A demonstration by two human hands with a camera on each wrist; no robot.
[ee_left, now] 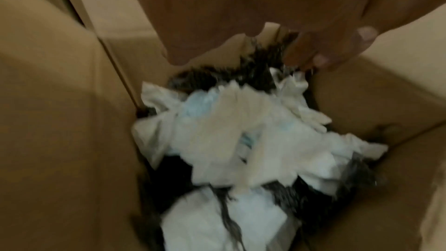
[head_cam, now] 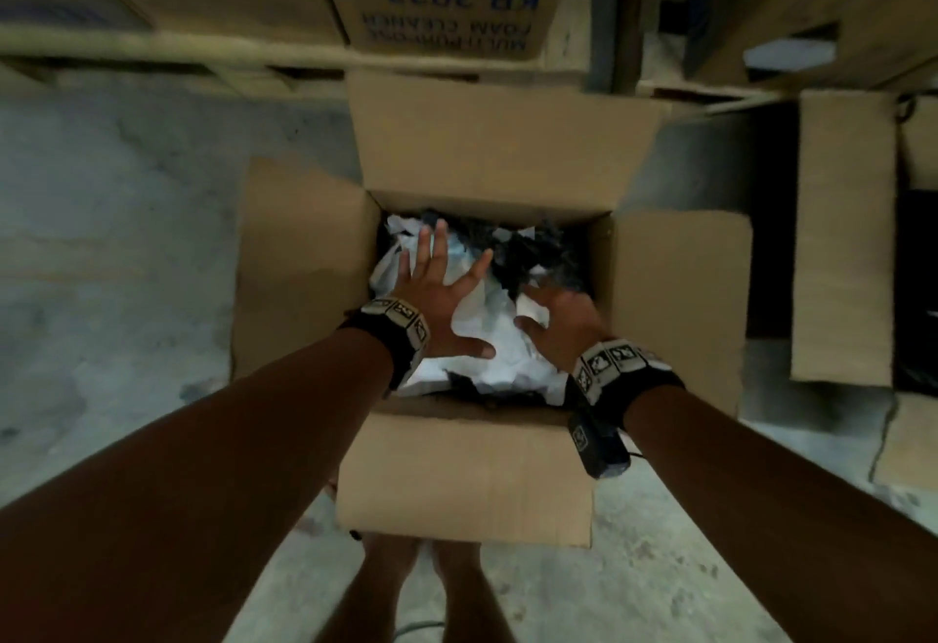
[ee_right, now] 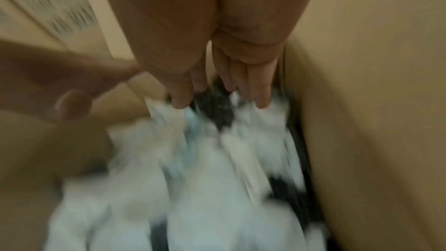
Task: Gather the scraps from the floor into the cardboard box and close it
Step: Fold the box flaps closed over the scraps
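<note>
Head view: both hands over a full box, all 4 flaps open

Head view looks down into the cardboard box (head_cam: 487, 470), which stands on the concrete floor (head_cam: 127, 216) with its 4 flaps folded outward. The scraps (head_cam: 487, 338), white paper and dark shredded bits, lie heaped inside it, close to the level of the rim. The left hand (head_cam: 441, 307) is spread wide with straight fingers, palm down on or just above the pile. The right hand (head_cam: 558, 327) is beside it, fingers extended down toward the dark material near the right wall; it holds nothing that I can see, and heavy blur in the right wrist view hides whether the fingertips touch the paper.

My reading is that the pile is being pressed down before closing. Risks from here:

- The crumpled paper is springy. If the hands lift too soon it may rise again and hold the flaps up.
- The heap sits high near the front edge, so a flap folded over it could catch a loose sheet and pinch it in the seam, or flick scraps back onto the floor.
- Hard pressing near the right wall could bulge the side and spoil the flap alignment.
- Floor close to the box looks free of scraps here, but the areas behind the arms and flaps are hidden, so some may remain.
</note>
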